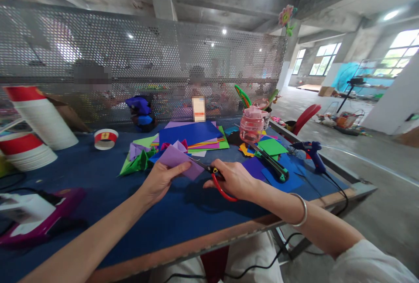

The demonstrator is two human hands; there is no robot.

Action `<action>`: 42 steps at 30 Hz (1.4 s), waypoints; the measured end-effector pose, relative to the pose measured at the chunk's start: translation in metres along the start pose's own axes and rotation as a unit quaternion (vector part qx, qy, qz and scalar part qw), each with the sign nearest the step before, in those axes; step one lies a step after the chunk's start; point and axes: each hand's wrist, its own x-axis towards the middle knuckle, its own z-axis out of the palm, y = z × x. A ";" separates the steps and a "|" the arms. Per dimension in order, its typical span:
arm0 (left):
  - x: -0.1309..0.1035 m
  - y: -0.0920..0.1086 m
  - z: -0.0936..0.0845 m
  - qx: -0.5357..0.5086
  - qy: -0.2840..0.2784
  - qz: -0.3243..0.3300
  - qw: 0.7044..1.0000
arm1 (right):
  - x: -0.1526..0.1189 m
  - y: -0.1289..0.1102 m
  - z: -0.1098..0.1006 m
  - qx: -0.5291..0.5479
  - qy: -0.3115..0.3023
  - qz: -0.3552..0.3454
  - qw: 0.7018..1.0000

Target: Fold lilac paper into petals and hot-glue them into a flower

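My left hand (163,181) pinches a sheet of light purple paper (175,160), its thumb lying across the front. Red-handled scissors (222,189) are in my right hand (237,178), fingers wrapped round the loops. Their dark blades point left and meet the right part of the purple sheet; whether they are cutting into it I cannot tell. Folded paper pieces in green (139,163), light purple and pink lie just beyond my left hand. Behind the held sheet is a stack of coloured paper with a blue sheet (188,134) on top.
A green-and-black utility knife (271,165), a blue glue gun (310,154) with its cord and a pink clear jar (251,125) are at right. Stacked paper cups (49,123), a paper cup (105,139) and a magenta device (42,217) occupy the left. A perforated metal screen (147,56) stands behind.
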 end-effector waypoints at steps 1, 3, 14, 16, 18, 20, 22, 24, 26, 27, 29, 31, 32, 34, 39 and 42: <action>0.000 0.000 0.000 0.001 -0.001 0.000 1.000 | 0.000 0.000 0.000 -0.002 -0.002 0.002 1.000; 0.000 0.000 -0.001 0.005 -0.001 0.002 1.000 | 0.000 -0.001 -0.001 -0.007 -0.007 0.007 1.000; 0.001 -0.001 -0.001 0.006 -0.002 0.002 1.000 | -0.001 -0.005 -0.002 -0.017 0.000 0.002 1.000; 0.001 -0.001 -0.001 0.002 0.001 -0.003 1.000 | -0.002 -0.007 -0.002 -0.029 0.006 0.007 1.000; 0.000 -0.001 -0.001 0.003 0.001 -0.007 1.000 | -0.002 -0.009 -0.003 -0.040 0.003 0.013 0.999; 0.000 -0.001 -0.001 0.004 0.001 -0.008 1.000 | -0.002 -0.011 -0.004 -0.047 -0.003 0.016 0.999; 0.000 -0.001 -0.001 0.003 0.002 -0.009 1.000 | -0.002 -0.011 -0.005 -0.053 -0.007 0.016 0.998; 0.001 -0.001 -0.001 0.002 0.003 -0.010 1.000 | -0.002 -0.011 -0.005 -0.056 -0.010 0.016 0.998; 0.002 -0.001 -0.001 0.002 0.002 -0.011 1.000 | -0.002 -0.011 -0.006 -0.057 -0.013 0.017 0.998; 0.002 -0.001 -0.001 0.003 0.001 -0.011 1.000 | -0.002 -0.012 -0.006 -0.058 -0.015 0.018 0.998; 0.002 -0.001 0.000 0.002 -0.001 -0.013 1.000 | -0.002 -0.012 -0.006 -0.061 -0.016 0.021 0.998; 0.001 0.000 0.001 0.003 -0.002 -0.017 1.000 | -0.002 -0.012 -0.006 -0.066 -0.016 0.021 0.997; 0.001 0.001 0.001 0.002 -0.002 -0.017 1.000 | -0.002 -0.012 -0.006 -0.069 -0.017 0.020 0.997; -0.001 0.001 0.002 0.001 -0.001 -0.019 1.000 | -0.002 -0.012 -0.006 -0.073 -0.017 0.016 0.997; -0.001 0.003 0.002 0.006 0.005 -0.027 1.000 | -0.002 -0.012 -0.006 -0.077 -0.015 0.013 0.997; -0.001 0.003 0.003 0.005 0.010 -0.032 0.999 | -0.002 -0.012 -0.007 -0.078 -0.016 0.010 0.997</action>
